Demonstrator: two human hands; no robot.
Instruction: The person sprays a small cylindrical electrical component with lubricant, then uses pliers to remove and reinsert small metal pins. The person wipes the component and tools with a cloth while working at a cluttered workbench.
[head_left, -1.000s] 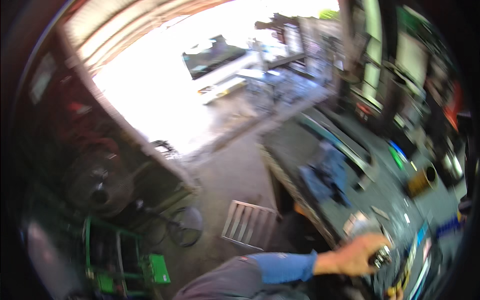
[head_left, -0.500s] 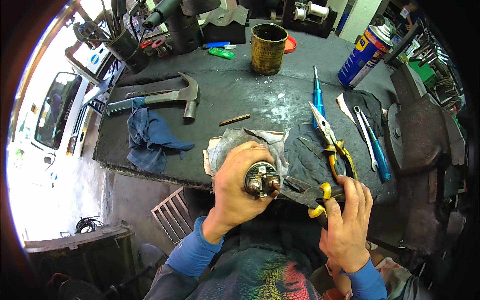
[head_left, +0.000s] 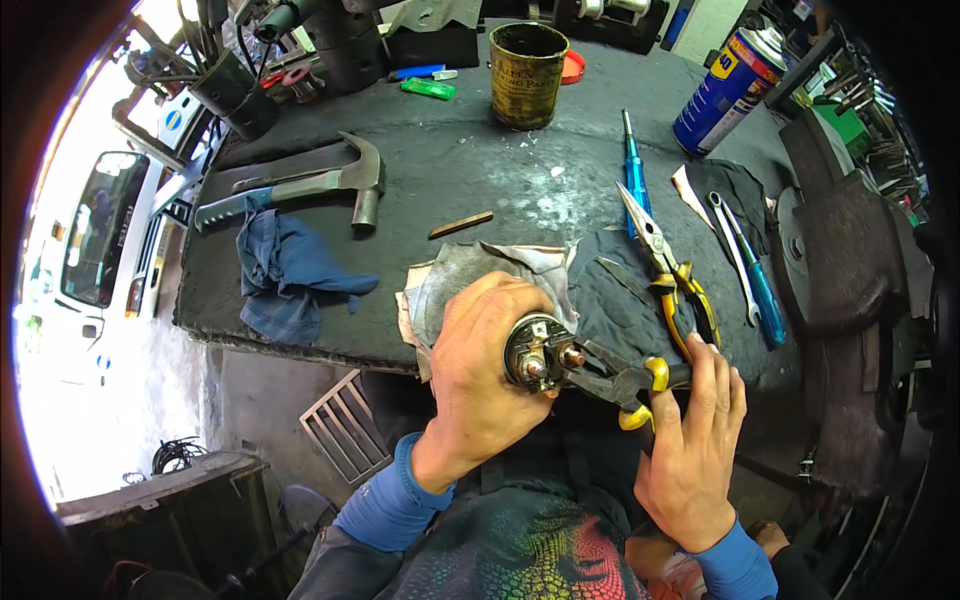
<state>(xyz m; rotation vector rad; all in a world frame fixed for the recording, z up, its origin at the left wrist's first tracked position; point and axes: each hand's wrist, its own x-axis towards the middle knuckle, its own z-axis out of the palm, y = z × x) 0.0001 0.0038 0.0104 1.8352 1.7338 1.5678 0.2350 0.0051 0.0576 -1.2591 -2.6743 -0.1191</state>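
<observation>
over the dark workbench (head_left: 480, 180), the left hand (head_left: 480, 370) grips a round metal cylinder part (head_left: 537, 352) while the right hand (head_left: 695, 440) clamps yellow-handled pliers (head_left: 625, 378) on its terminal nut, seemingly not yet removed.

A single head-worn fisheye view looks steeply down from above the person's chest, facing forward over the workbench (head_left: 450, 170). It sits close to both hands, which enter from the lower edge. Straight bench edges bend toward the dark rim. No second view is supplied, so nothing is shared.
</observation>
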